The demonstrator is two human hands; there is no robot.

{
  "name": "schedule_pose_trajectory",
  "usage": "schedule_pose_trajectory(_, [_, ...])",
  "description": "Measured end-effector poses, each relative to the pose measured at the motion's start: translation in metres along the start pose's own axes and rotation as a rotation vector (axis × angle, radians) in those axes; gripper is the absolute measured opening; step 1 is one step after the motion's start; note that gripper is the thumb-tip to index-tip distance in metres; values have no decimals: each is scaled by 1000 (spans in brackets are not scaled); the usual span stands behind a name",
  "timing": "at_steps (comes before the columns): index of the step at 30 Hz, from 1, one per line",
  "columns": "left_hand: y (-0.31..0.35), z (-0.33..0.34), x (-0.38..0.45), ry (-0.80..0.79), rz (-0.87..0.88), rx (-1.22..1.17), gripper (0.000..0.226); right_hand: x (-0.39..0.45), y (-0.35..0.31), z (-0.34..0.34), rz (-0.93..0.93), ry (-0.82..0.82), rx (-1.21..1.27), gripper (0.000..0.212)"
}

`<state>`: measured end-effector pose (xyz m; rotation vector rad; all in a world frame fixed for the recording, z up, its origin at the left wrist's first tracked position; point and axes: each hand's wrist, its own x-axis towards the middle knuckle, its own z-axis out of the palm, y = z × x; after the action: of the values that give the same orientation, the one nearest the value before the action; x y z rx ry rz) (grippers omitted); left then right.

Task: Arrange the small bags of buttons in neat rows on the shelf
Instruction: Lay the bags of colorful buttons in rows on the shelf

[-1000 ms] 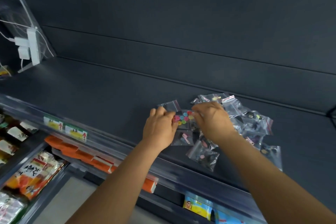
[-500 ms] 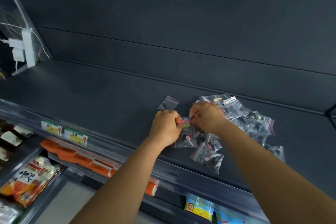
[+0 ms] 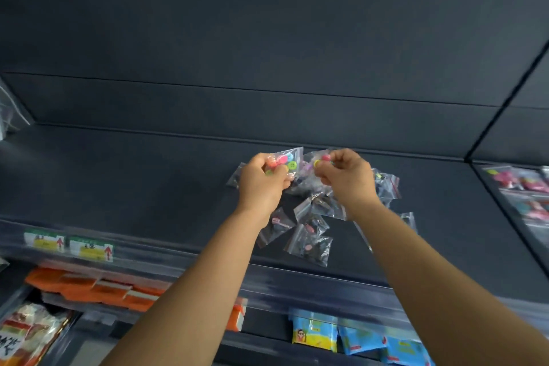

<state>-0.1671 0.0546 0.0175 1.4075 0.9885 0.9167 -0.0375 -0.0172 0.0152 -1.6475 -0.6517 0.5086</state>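
Observation:
My left hand (image 3: 261, 180) pinches a small clear bag of bright blue, green and yellow buttons (image 3: 286, 161), lifted above the dark shelf (image 3: 133, 175). Beside it, my right hand (image 3: 346, 177) pinches a second clear bag with pink and yellow buttons (image 3: 313, 161). The two bags are close together, nearly touching. Under and behind my hands lies a loose pile of several small clear button bags (image 3: 309, 236), some with dark buttons, scattered across the shelf's middle.
The shelf's front rail carries two price tags (image 3: 68, 245) at the left. Orange packets (image 3: 89, 291) and blue packets (image 3: 356, 339) hang on the level below. More bagged items (image 3: 523, 187) lie on the neighbouring shelf at right. The shelf's left half is bare.
Both hands rose from the pile, each lifting a bag of coloured buttons and drawing apart. The camera view shifted right, bringing the neighbouring shelf into sight.

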Motion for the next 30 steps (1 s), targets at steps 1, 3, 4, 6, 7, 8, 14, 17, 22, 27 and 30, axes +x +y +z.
schedule_pose_trajectory(1, [3,5,-1,-5,-13,-33,12,0,1,-6,39,23,61,15])
schedule_pose_trajectory(3, [8,15,-5,-15,-33,-70,17,-1,4,-15,100,52,113,15])
schedule_pose_trajectory(4, [9,19,-7,-19,-46,-78,20,-1,6,-19,127,55,120,15])
schedule_pose_trajectory(6, [12,27,-12,-30,-71,-76,23,-3,9,-27,179,64,181,18])
schedule_pose_trajectory(7, [12,31,-15,-35,-78,-67,23,-4,10,-32,206,70,235,18])
schedule_pose_trajectory(8, [12,35,-17,-38,-79,-48,21,-6,10,-37,234,75,293,17])
schedule_pose_trajectory(14, [14,67,-36,-137,-31,23,26,-22,5,-81,273,98,341,8])
schedule_pose_trajectory(17, [20,93,-50,-224,-48,-36,28,-32,7,-110,235,138,265,10])
schedule_pose_trajectory(22, [29,151,-83,-356,-63,-123,30,-48,15,-169,160,167,327,13])
schedule_pose_trajectory(27, [34,230,-126,-500,-73,-80,14,-61,26,-254,124,218,286,17])
schedule_pose_trajectory(30, [39,280,-156,-569,-60,4,14,-68,34,-314,123,259,268,24])
